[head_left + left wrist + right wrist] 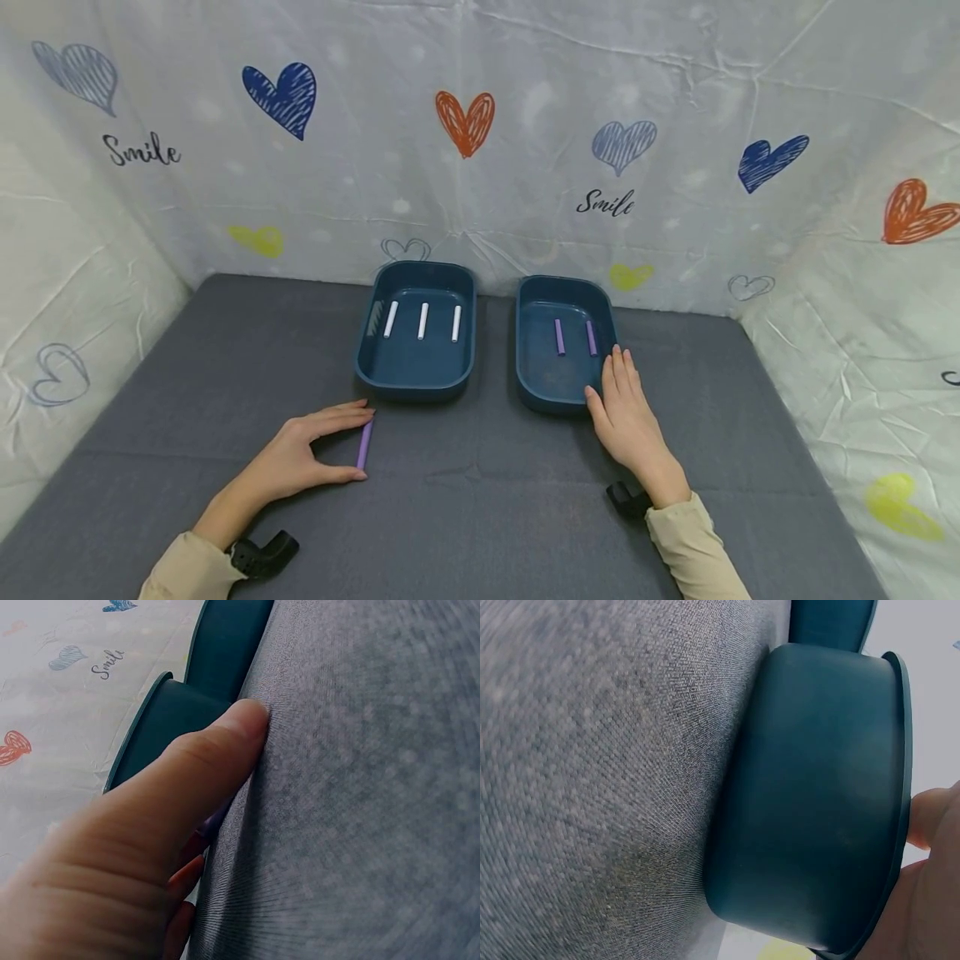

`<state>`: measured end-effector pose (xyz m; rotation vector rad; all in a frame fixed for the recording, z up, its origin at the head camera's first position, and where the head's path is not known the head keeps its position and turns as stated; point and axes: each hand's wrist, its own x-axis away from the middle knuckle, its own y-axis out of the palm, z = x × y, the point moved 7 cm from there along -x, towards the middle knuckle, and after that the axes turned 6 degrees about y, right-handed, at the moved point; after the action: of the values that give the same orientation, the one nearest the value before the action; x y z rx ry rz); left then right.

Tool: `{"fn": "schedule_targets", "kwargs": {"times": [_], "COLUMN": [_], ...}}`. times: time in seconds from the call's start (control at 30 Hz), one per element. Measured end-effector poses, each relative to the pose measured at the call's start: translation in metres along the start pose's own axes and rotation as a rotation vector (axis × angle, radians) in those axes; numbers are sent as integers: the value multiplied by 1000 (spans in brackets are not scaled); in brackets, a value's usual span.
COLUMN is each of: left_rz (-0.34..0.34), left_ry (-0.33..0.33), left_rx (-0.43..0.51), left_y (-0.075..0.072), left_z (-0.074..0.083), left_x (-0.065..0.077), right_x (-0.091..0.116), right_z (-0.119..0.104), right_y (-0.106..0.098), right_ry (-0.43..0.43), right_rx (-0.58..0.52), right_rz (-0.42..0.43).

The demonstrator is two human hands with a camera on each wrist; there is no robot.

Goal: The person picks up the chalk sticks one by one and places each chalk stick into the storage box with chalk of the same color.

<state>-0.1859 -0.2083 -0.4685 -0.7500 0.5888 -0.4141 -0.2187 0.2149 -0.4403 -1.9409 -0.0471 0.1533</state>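
My left hand [303, 450] pinches a purple chalk stick [364, 444] by its two ends, thumb at the near end and index finger at the far end, low over the table in front of the left tray. In the left wrist view the thumb hides most of the chalk. My right hand [628, 415] rests on the right-hand blue tray [551, 404] with fingers straight along its right rim and the thumb at the front corner. Two purple chalk sticks [559, 337] lie inside that tray. The left-hand blue tray [415, 392] holds three white chalk sticks [423, 322].
A grey cloth [465, 508] covers the table. Behind the trays hangs a white curtain [540, 108] printed with hearts, which also encloses both sides. A narrow gap separates the two trays. Each wrist wears a black camera mount [264, 556].
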Motion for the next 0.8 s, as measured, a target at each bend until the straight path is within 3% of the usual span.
{"fn": "schedule_targets", "kwargs": {"times": [0.17, 0.8], "left_rz": [4, 7], "left_ry": [33, 21], "left_rx": [-39, -155], "left_y": [-2, -23], "left_z": [5, 26], "left_x": [-4, -17], "right_x": [0, 0], "right_z": [0, -1], "right_y": [0, 0], "right_ry": [0, -9], "right_rx": [2, 2], "right_rz": [4, 5]}}
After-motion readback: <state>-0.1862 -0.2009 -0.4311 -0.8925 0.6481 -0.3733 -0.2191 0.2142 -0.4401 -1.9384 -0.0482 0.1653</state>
